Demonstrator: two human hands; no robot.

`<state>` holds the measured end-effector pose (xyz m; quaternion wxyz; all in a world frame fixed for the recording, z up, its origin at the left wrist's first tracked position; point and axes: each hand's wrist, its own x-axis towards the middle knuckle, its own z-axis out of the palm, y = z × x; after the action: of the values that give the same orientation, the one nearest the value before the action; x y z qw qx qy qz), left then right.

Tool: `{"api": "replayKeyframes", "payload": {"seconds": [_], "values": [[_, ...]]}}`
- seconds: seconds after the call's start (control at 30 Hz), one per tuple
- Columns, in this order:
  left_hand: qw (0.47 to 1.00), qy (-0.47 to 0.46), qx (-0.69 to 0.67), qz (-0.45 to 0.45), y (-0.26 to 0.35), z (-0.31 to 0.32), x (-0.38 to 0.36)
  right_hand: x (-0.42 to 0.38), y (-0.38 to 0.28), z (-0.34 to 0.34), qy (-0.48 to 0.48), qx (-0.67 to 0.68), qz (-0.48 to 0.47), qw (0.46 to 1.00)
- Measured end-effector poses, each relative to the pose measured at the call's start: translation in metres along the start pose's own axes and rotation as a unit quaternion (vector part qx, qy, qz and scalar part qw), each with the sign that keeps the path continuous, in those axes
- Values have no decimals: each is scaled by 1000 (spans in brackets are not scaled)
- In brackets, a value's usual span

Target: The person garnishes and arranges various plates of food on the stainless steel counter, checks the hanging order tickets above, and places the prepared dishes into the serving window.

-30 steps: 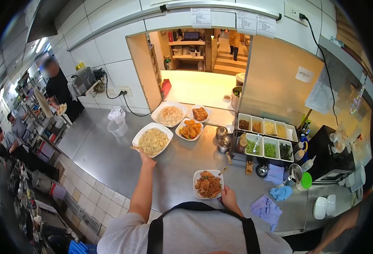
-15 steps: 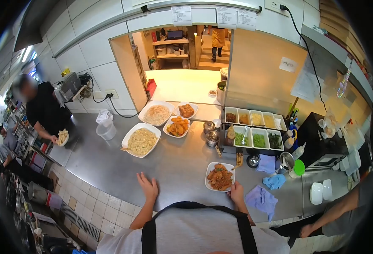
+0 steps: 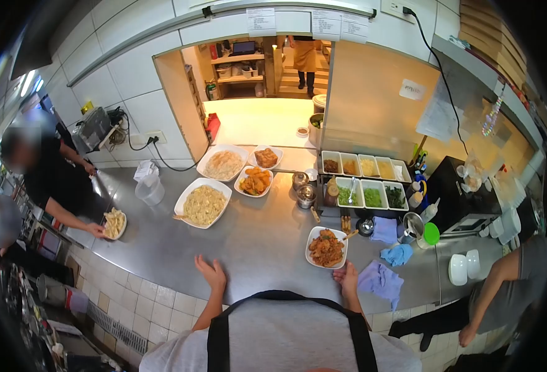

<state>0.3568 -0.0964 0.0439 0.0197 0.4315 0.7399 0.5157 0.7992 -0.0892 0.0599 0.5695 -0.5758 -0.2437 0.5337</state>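
A white square bowl of reddish-brown saucy food [image 3: 326,252], a utensil handle at its upper right, stands on the steel counter. My right hand [image 3: 349,279] is just below its lower right corner, fingers loosely spread and close to the rim. My left hand [image 3: 211,271] is held over the counter's front edge with fingers apart and nothing in it. Ahead of it sits a large white bowl of fried rice [image 3: 203,206] with a wooden handle at its side. Behind are a small bowl of orange pieces [image 3: 255,181] and another pale rice-like dish [image 3: 223,163].
At left a co-worker's hand [image 3: 96,230] holds a bowl of pale sticks [image 3: 114,223] at the counter. Topping trays [image 3: 372,193], purple cloths [image 3: 381,285] and a blue cloth [image 3: 397,255] are at right. Another person's arm [image 3: 493,291] hangs at far right.
The bowl of saucy food has shifted forward and right, away from my right hand. The co-worker's bowl of pale sticks has come in over the counter. A second person appears at far left.
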Motion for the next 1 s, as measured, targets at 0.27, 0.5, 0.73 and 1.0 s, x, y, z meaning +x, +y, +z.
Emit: {"api": "replayKeyframes", "payload": {"seconds": [0.27,0.5,0.73,1.0], "values": [[951,178,-79,-241,-116,-50,101,-29,41,15,106,7,-79,991],[801,211,-337,-448,-209,-96,199,-72,72,75,141,-32,-110,983],[809,108,-444,-368,-222,-93,242,-134,65,145,186,-409,-345,824],[793,134,-447,-391,-215,-99,268,-133,66,156,250,-412,-327,813]]}}
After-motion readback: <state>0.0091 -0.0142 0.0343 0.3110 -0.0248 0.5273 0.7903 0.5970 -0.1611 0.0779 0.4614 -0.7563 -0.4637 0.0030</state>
